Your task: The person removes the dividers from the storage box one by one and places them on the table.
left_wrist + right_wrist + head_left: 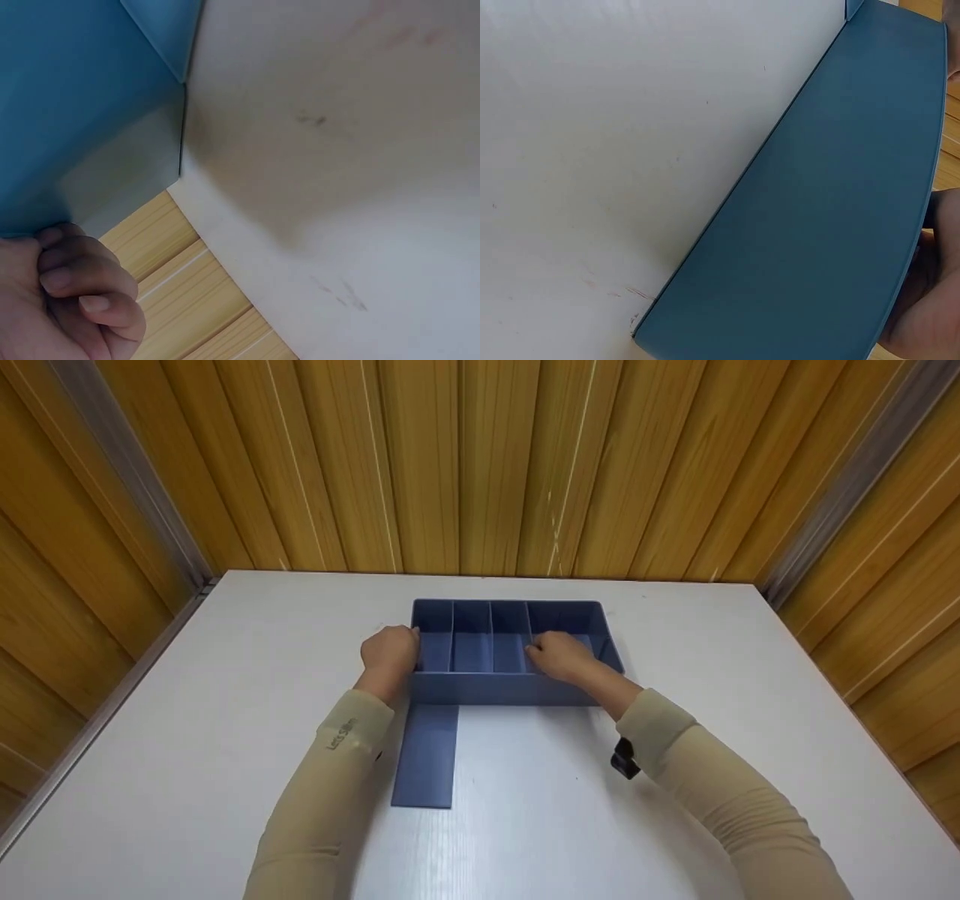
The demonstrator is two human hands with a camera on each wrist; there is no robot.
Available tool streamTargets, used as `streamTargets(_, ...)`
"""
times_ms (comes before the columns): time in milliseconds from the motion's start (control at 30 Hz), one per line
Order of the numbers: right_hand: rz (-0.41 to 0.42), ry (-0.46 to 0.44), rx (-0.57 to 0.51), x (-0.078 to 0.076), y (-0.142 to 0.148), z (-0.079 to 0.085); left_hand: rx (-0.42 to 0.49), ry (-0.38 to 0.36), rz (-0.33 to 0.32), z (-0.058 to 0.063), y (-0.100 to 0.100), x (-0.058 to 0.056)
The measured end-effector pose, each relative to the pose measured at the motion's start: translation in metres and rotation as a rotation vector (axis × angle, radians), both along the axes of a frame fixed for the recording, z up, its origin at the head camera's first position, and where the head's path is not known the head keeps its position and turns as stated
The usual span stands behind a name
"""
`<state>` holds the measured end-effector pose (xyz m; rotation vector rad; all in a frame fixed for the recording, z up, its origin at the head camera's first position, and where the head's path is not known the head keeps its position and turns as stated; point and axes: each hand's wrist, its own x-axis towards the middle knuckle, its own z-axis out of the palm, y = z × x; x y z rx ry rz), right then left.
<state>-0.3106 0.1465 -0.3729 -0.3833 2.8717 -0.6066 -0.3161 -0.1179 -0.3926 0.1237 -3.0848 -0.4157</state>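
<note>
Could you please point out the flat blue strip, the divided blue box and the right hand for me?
Flat blue strip [426,757]: head view, middle of its upper face.
Divided blue box [502,689]: head view, outside of its near wall.
Right hand [559,655]: head view, back of the hand.

A white table is carrying 2 blue things directly on its top. A long box is standing upright toward the far edge, its long front wall running roughly parallel with that edge. A flat rectangular panel is lying in front of the box's left end, its long sides pointing toward the near side; its far end is meeting the foot of the front wall, though whether it is reaching underneath is hard to tell. Dark marks and blurred reddish smudges are showing on the white surface, and thin reddish lines are running near the box's base.
</note>
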Motion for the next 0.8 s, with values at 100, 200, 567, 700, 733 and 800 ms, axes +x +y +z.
streamTargets(100,-0.003,0.007,0.003,0.0,0.0,0.002,-0.009,-0.002,0.003,0.001,0.001,-0.001)
streamTargets(200,-0.009,0.003,0.008,0.0,0.0,0.004,-0.016,-0.007,0.003,0.001,0.001,-0.001)
streamTargets(567,0.0,-0.005,-0.004,0.0,0.001,0.011,-0.017,-0.042,0.019,0.004,0.002,-0.002)
streamTargets(700,0.009,-0.007,-0.012,0.0,0.002,0.012,-0.038,-0.065,0.013,0.006,0.002,-0.002)
streamTargets(733,0.008,-0.011,-0.014,0.0,0.002,0.012,-0.044,-0.069,0.01,0.006,0.002,-0.002)
streamTargets(800,0.002,-0.015,-0.015,0.001,0.001,0.013,-0.05,-0.071,0.009,0.006,0.002,-0.002)
